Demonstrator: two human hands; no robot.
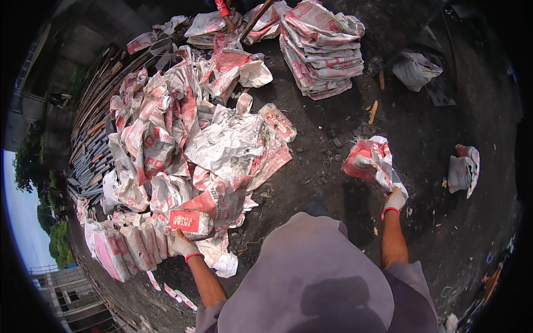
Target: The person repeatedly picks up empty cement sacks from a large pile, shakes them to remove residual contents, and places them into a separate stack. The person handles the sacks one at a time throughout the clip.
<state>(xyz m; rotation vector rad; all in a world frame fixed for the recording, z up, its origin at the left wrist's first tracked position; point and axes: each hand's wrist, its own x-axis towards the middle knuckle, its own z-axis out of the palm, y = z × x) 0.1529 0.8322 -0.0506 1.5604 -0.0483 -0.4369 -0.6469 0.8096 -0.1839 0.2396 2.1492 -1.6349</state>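
We're sorting empty sacks on the dark ground.
Our left hand (183, 245) grips a folded red-and-white paper sack (190, 222); right hand (395, 198) clutches a crumpled red-and-white sack (369, 161).

An outdoor building site: bare dark ground (333, 161) strewn with empty red-and-white cement sacks (194, 139), a neat stack of flattened ones (322, 50), timber planks (94, 105) alongside, unfinished concrete walls (78, 294) beyond.

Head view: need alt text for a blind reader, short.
Seen from above, a person in work gloves grips a folded red-and-white sack with the left hand and a crumpled one with the right hand, standing on dark ground. A loose heap of empty sacks spreads left; a neat stack sits beyond.
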